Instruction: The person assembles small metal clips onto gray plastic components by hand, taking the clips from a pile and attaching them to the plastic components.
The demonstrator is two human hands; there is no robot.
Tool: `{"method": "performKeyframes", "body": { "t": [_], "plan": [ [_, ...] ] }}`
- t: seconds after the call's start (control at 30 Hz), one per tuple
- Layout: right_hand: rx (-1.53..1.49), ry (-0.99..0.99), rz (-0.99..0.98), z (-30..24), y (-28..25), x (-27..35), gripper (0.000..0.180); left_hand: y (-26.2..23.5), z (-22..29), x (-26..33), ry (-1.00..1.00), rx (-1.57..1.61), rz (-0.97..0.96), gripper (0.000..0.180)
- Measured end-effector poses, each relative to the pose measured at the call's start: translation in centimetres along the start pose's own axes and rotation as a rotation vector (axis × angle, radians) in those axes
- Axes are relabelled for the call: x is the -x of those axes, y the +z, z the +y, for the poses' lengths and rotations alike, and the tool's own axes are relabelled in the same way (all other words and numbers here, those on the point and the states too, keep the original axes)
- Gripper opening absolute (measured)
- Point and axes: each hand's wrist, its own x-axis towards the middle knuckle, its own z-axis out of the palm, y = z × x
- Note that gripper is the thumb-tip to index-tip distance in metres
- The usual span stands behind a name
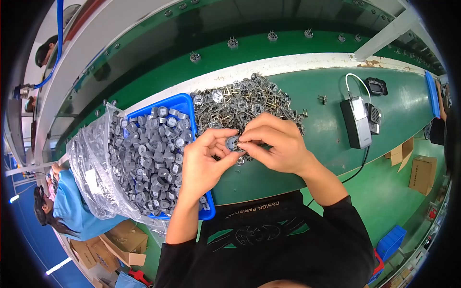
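My left hand (204,161) pinches a small round grey cap (232,143) between thumb and fingers. My right hand (276,144) meets it from the right, its fingertips pressed on the same cap, and whether it holds a separate small part I cannot tell. Both hands hover over the near edge of a heap of small metal pronged parts (245,103) on the green bench (317,144). To the left stands a blue tray (185,103) full of grey round caps (153,153).
A clear plastic bag (93,173) drapes over the tray's left side. A grey box-shaped device (356,122) with a white cable lies to the right, a small black unit (375,86) behind it. Single parts ride the green conveyor (233,43) beyond. A person in blue sits at the far left.
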Motion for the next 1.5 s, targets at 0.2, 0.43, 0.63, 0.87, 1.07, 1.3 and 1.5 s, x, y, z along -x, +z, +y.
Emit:
{"method": "performKeyframes", "body": {
  "t": [0.2, 0.43, 0.63, 0.87, 1.07, 1.3, 1.5],
  "plan": [
    [0.044, -0.109, 0.026, 0.0, 0.8, 1.4, 0.014, 1.2, -0.7, 1.5, 0.022, 0.057, -0.006, 0.039],
    [0.174, -0.189, 0.05, -0.4, 0.9, 1.5, 0.017, 1.2, -0.6, 1.4, 0.074, 0.131, -0.054, 0.034],
    [0.45, 0.008, -0.284, -1.2, -4.7, -0.2, 0.051, -1.1, 0.6, -0.2, 0.112, 0.067, 0.065, 0.021],
    [1.248, 0.616, -0.315, 3.7, -11.8, 1.5, 0.035, -7.7, 0.7, -11.2, 0.011, -0.371, 0.267, 0.021],
    [1.017, 0.708, -0.273, 4.3, -13.0, 1.7, 0.039, -12.4, -4.5, -20.1, 0.02, -0.925, 0.464, 0.022],
    [0.924, 0.679, -0.256, 5.3, -12.4, 1.4, 0.028, -15.9, -7.1, -22.4, -0.131, -0.69, 0.371, 0.031],
    [0.888, 0.514, -0.184, 5.1, -11.6, 0.3, 0.018, -27.4, -6.9, -18.5, -0.184, -1.476, 0.436, 0.041]
  ]
}}
